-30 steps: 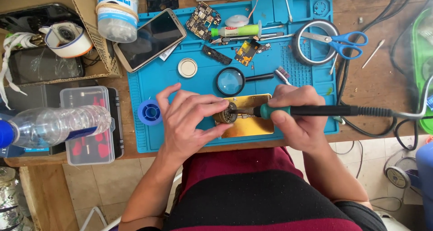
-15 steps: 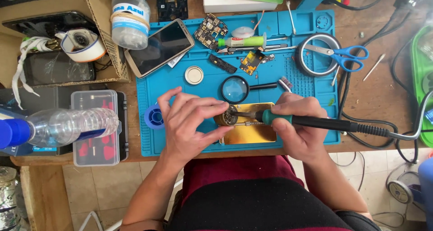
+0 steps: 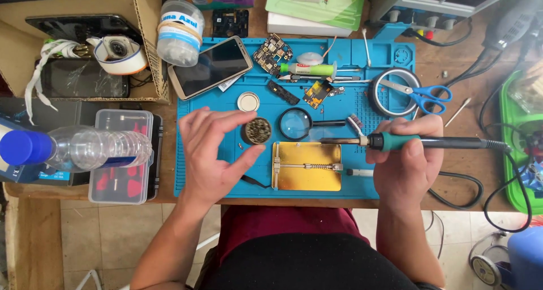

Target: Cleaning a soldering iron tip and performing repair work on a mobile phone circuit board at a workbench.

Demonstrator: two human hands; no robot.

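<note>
My left hand (image 3: 212, 154) pinches the round brass tin (image 3: 257, 130) at its two o'clock; my right hand (image 3: 404, 162) grips the soldering iron (image 3: 418, 143).

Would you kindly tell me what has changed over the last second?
The left hand lifted the small round tin off the gold holder, up and left, and grips it between fingertips and thumb. The right hand drew the soldering iron back to the right, its tip clear of the holder. The blue mat, phone and scissors stayed put.
</note>
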